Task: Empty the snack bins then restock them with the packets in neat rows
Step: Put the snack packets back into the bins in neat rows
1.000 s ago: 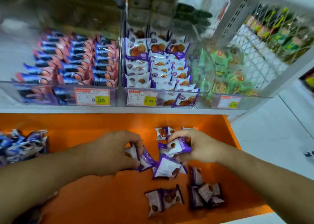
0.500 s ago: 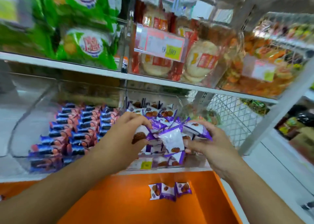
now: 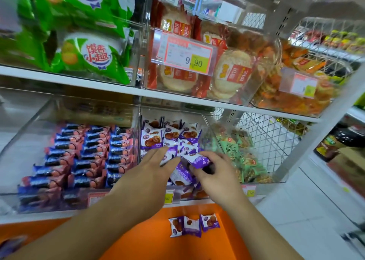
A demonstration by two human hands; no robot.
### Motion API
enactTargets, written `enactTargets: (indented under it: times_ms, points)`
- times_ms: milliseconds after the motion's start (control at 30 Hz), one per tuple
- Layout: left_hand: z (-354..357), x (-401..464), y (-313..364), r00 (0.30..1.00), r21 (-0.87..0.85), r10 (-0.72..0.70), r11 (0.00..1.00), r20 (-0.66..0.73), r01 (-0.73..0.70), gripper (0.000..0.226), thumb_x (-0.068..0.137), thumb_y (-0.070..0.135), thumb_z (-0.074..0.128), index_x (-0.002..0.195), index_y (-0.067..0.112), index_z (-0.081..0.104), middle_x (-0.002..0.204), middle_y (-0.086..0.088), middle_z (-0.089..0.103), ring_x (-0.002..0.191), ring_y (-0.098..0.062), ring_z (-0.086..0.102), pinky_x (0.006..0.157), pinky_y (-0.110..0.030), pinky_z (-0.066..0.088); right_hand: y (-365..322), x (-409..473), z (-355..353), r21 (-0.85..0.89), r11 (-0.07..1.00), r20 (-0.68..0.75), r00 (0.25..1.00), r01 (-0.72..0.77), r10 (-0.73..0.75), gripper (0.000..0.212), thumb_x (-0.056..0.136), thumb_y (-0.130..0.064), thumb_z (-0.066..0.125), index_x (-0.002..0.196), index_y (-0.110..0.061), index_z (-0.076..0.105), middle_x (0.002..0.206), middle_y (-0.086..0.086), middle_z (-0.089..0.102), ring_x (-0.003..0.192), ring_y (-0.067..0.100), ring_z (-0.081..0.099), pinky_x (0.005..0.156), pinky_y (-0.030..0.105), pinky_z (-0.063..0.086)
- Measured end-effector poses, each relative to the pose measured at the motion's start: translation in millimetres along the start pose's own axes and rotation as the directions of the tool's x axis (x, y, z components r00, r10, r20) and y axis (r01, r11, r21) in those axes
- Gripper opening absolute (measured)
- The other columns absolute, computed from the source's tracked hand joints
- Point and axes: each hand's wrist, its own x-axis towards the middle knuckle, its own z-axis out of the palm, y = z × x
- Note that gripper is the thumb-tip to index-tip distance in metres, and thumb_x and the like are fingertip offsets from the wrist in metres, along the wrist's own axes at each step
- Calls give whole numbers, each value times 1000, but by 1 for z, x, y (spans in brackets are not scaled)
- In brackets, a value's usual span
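The middle clear bin (image 3: 204, 121) holds purple snack packets (image 3: 153, 139), with neat rows at its back. Both hands are inside it, over its front half. My left hand (image 3: 152, 167) lies with straight fingers on top of the purple packets there. My right hand (image 3: 215, 172) pinches one purple packet (image 3: 199, 160) between thumb and fingers, just above the pile. Three more purple packets (image 3: 193, 225) lie side by side on the orange shelf (image 3: 142, 240) below the bin.
The left bin holds rows of blue-and-pink packets (image 3: 88, 151); the right bin holds green packets (image 3: 233, 151). On the shelf above stand green bags (image 3: 88, 56), rice crackers (image 3: 177, 78) and a price tag (image 3: 187, 54). A wire mesh panel (image 3: 266, 133) stands at right.
Both hands lifted purple packets from the orange shelf up into the middle bin. The view tilted up with them, and the left hand's fingers have straightened over the packets.
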Motion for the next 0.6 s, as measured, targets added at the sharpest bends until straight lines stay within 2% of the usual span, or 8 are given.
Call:
enactTargets:
  times_ms: [100,200,267,333,367,467,533,600]
  points:
    - [-3,-3,6,999,23,31,999,-12,-31,84,102,14,54,164,40,2,168,12,-24,159,-19,-16,117,-38,44,-1,-5,-4,-161,986,-101,993,49,-66,43,96,-44,72,136,-32,66,145,-9,37,102,3,61,87,11,43]
    - [-7,-9,7,997,11,47,999,-64,-47,71,103,16,53,162,38,19,170,10,-12,160,-16,-2,112,-37,49,-5,-12,-9,-294,955,-192,976,46,-107,39,99,-48,66,135,-33,68,150,-7,40,110,15,62,88,29,53]
    - [-11,-11,7,986,-37,44,998,-158,-51,53,105,23,51,155,36,37,168,10,14,153,-11,25,106,-33,52,-10,-15,-11,-307,948,-236,959,82,-159,37,98,-44,68,134,-35,69,144,-8,45,103,12,63,82,29,54]
    - [-19,-11,10,972,-268,-61,964,-226,-2,31,106,40,49,136,37,58,143,17,52,125,-1,55,96,-29,56,-18,-20,-12,-266,947,-263,931,182,-253,36,95,-36,73,131,-35,70,133,-10,49,99,7,61,84,27,55]
    - [-25,-10,12,968,-489,-163,871,-193,49,27,104,49,50,123,36,66,124,18,65,108,0,64,90,-30,59,-24,-23,-12,-249,936,-267,912,248,-313,36,94,-31,75,129,-35,71,128,-11,49,102,6,59,86,24,54]
    - [-43,-11,16,960,-950,-259,256,110,178,32,100,46,60,102,18,76,96,-1,80,87,-18,77,82,-38,64,-43,-35,-11,-186,876,-202,855,445,-477,43,88,-14,78,127,-31,71,125,-11,49,109,3,53,90,12,45]
    - [-47,-19,9,953,-972,-281,172,109,161,21,100,28,66,102,9,75,91,-8,80,86,-25,79,87,-43,63,-53,-43,-10,-95,860,-154,846,501,-510,49,88,-7,80,128,-32,69,130,-13,47,103,5,55,89,11,45]
    - [-48,-28,1,948,-965,-310,217,74,147,12,98,20,69,105,12,75,92,-4,81,86,-22,79,88,-44,62,-60,-47,-13,14,868,-113,864,496,-491,59,88,-2,80,131,-39,66,137,-17,46,101,9,59,87,15,50]
